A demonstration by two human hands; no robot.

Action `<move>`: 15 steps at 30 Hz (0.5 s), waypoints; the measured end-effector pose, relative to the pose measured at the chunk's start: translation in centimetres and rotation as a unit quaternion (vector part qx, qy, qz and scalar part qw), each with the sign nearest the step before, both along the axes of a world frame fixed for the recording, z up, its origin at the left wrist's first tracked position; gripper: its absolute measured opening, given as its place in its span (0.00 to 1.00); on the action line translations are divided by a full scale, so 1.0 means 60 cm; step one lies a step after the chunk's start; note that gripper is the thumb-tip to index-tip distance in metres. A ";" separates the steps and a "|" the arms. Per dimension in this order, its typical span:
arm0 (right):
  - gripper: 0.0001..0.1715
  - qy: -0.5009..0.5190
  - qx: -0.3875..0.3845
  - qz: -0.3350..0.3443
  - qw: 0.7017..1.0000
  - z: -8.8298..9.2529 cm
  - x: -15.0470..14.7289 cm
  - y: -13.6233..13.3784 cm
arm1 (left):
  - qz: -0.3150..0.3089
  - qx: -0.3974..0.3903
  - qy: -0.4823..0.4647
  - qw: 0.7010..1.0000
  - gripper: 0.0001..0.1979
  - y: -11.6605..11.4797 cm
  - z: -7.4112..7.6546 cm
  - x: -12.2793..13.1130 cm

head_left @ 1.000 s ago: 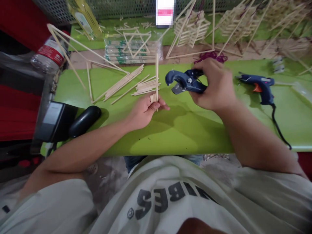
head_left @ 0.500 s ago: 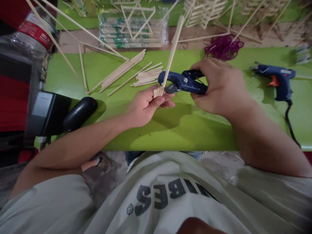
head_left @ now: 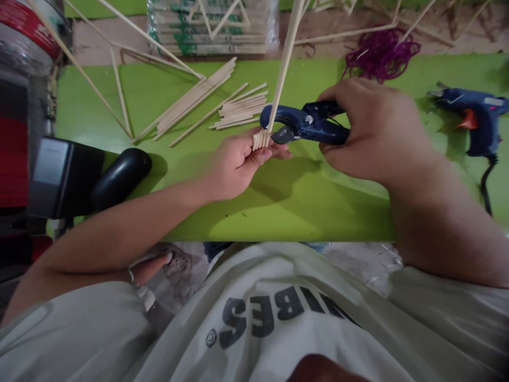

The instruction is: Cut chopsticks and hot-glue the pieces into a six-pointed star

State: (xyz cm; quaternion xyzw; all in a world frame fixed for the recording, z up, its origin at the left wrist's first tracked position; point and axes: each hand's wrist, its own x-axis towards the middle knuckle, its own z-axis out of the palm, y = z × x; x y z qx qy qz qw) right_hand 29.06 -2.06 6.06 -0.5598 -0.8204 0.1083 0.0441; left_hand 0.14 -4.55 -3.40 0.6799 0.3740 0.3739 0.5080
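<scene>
Left hand (head_left: 238, 164) pinching a stick bundle (head_left: 278, 79) upright over the green table (head_left: 278, 212), right hand (head_left: 374, 132) closed on blue cutter (head_left: 302, 123), jaws around the sticks near their base; cut apparently unfinished, cut lengths (head_left: 240, 111) piled behind.

Green table (head_left: 278, 207), loose sticks (head_left: 191, 103), perhaps bamboo.

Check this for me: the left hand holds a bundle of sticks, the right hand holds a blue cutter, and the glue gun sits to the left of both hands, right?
The glue gun is wrong: the head view shows it right of both hands.
</scene>
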 end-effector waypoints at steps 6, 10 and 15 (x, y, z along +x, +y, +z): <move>0.39 -0.009 0.007 -0.006 1.000 -0.004 -0.010 -0.009 | 0.004 0.008 -0.016 1.000 0.24 0.004 -0.008 0.001; 0.34 -0.021 0.016 -0.009 1.000 -0.005 -0.013 -0.015 | 0.009 0.019 -0.013 1.000 0.26 0.006 -0.009 0.000; 0.35 -0.024 0.018 -0.017 0.999 -0.002 -0.016 -0.019 | -0.001 0.051 -0.012 0.999 0.27 0.006 -0.008 0.000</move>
